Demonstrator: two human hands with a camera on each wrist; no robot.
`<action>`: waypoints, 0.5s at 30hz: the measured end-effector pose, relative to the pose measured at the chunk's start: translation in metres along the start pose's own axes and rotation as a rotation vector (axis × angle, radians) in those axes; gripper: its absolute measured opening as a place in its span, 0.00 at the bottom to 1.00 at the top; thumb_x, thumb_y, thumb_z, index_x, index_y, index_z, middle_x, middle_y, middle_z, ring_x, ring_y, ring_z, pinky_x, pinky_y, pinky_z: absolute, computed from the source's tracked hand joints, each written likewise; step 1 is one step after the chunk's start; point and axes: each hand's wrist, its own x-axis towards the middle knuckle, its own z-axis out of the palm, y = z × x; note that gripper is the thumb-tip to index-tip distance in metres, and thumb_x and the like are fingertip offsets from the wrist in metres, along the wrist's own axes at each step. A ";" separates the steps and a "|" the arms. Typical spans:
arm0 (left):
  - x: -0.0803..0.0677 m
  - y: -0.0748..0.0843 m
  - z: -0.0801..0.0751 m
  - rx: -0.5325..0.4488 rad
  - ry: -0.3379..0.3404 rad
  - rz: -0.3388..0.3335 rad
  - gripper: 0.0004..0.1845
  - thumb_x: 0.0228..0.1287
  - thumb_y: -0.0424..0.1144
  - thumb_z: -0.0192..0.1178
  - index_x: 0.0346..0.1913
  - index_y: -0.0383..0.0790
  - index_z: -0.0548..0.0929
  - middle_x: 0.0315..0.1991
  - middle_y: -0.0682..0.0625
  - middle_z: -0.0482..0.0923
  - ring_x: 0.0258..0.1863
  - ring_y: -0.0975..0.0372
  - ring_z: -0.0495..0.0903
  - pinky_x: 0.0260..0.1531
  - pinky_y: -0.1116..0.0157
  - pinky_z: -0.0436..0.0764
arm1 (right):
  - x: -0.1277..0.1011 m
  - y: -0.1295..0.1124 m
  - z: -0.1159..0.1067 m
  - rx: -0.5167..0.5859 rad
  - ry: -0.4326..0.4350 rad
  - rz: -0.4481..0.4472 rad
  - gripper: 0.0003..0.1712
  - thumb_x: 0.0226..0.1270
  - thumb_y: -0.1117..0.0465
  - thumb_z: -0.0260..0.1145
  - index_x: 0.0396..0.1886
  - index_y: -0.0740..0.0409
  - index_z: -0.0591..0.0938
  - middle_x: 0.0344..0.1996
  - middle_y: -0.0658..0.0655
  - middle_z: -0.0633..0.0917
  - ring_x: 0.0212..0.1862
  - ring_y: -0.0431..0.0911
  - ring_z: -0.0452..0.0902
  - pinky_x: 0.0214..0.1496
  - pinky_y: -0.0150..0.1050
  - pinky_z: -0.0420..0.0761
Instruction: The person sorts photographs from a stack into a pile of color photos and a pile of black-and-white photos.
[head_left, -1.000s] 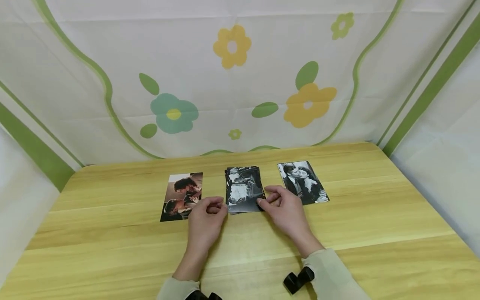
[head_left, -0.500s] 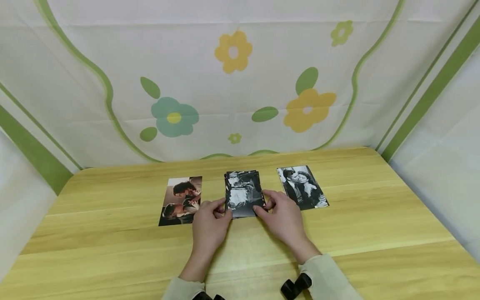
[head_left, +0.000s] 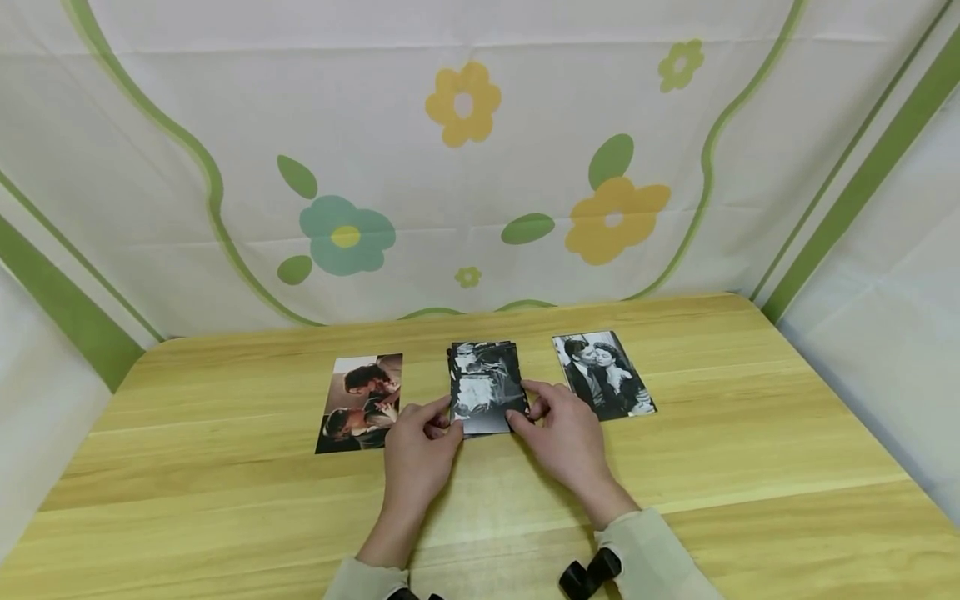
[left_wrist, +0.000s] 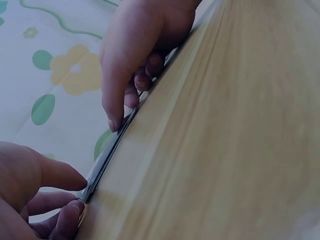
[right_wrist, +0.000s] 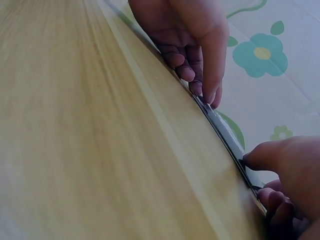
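Observation:
A small stack of photo cards [head_left: 483,387] lies in the middle of the table, a black-and-white picture on top. My left hand [head_left: 422,454] pinches its near left corner between thumb and fingers. At the near right corner my right hand [head_left: 567,437] grips it, thumb on the top card. Seen edge-on in the left wrist view, the stack [left_wrist: 107,155] shows several thin layers slightly out of line. In the right wrist view the right thumb presses the top face, with curled fingers at the side of the stack [right_wrist: 225,135].
A colour photo card [head_left: 360,400] lies left of the stack, partly behind the left hand. On the right lies a black-and-white photo card [head_left: 607,375] of a couple, slightly turned. The wooden table [head_left: 225,500] ends at a white flowered cloth [head_left: 420,167].
Both hands have closed in on the stack's near corners, the left thumb and fingers moving right onto it. The view has shifted slightly; the cards lie as before.

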 end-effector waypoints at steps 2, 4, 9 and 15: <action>0.000 0.000 0.000 -0.015 0.001 -0.008 0.19 0.60 0.29 0.75 0.55 0.35 0.92 0.36 0.45 0.85 0.29 0.64 0.77 0.33 0.68 0.75 | 0.000 0.000 0.000 0.009 0.000 0.010 0.30 0.66 0.50 0.79 0.66 0.51 0.86 0.34 0.48 0.83 0.27 0.39 0.71 0.32 0.35 0.70; 0.000 0.000 0.000 -0.033 0.001 -0.014 0.19 0.60 0.29 0.74 0.55 0.35 0.92 0.36 0.45 0.84 0.29 0.64 0.77 0.33 0.68 0.75 | 0.000 0.000 0.000 0.019 0.001 0.019 0.30 0.66 0.51 0.79 0.66 0.50 0.86 0.36 0.48 0.84 0.28 0.39 0.72 0.33 0.35 0.71; 0.000 -0.001 0.001 -0.079 0.009 -0.020 0.17 0.61 0.29 0.74 0.54 0.36 0.93 0.37 0.44 0.84 0.29 0.65 0.76 0.33 0.69 0.75 | -0.002 0.000 0.000 0.060 0.014 0.045 0.29 0.66 0.53 0.79 0.66 0.50 0.86 0.42 0.50 0.85 0.30 0.39 0.73 0.35 0.35 0.73; -0.002 -0.001 0.001 -0.157 0.013 -0.058 0.15 0.65 0.30 0.73 0.54 0.37 0.93 0.39 0.43 0.84 0.32 0.63 0.76 0.35 0.70 0.76 | -0.003 -0.001 -0.001 0.132 0.020 0.053 0.29 0.67 0.56 0.79 0.67 0.50 0.85 0.44 0.52 0.84 0.31 0.40 0.74 0.34 0.34 0.73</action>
